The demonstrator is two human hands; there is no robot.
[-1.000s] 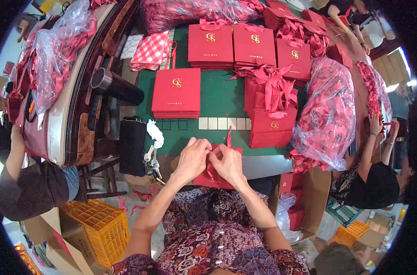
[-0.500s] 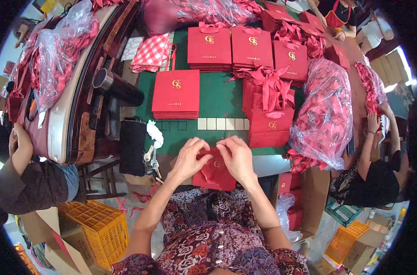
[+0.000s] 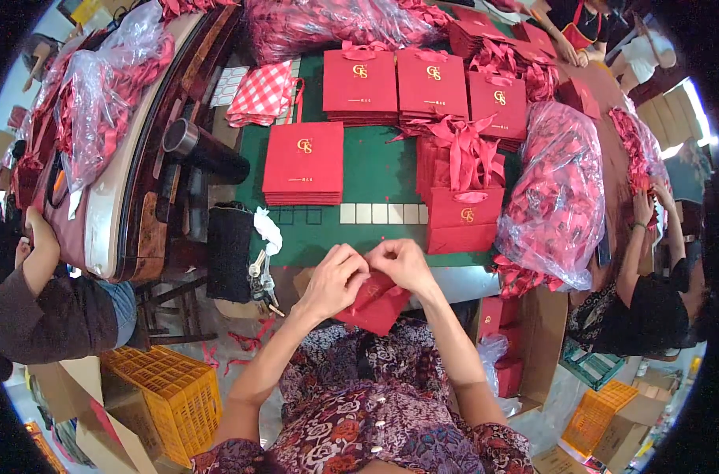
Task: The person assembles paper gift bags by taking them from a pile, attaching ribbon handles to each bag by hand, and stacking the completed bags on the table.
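Note:
A small red paper gift bag with gold print hangs tilted in front of my body at the table's near edge. Its top edge is pinched by my left hand, with the fingers closed. Close beside it, the curled fingers of my right hand pinch at the top of the same bag; the fingertips of both hands nearly meet. Whether a ribbon lies between them is hidden. Beyond my hands on the green tabletop lie a stack of flat red bags and a bundle of red bags with ribbon handles.
More bag stacks stand farther back. Clear plastic sacks of red ribbons flank the table. At left are a dark thermos, a black pouch and keys. An open carton sits low right; co-workers are at both sides.
The red bag has turned and tilted, its lower corner swinging toward the right. My left hand has shifted right and my right hand has curled in, bringing the fingertips closer.

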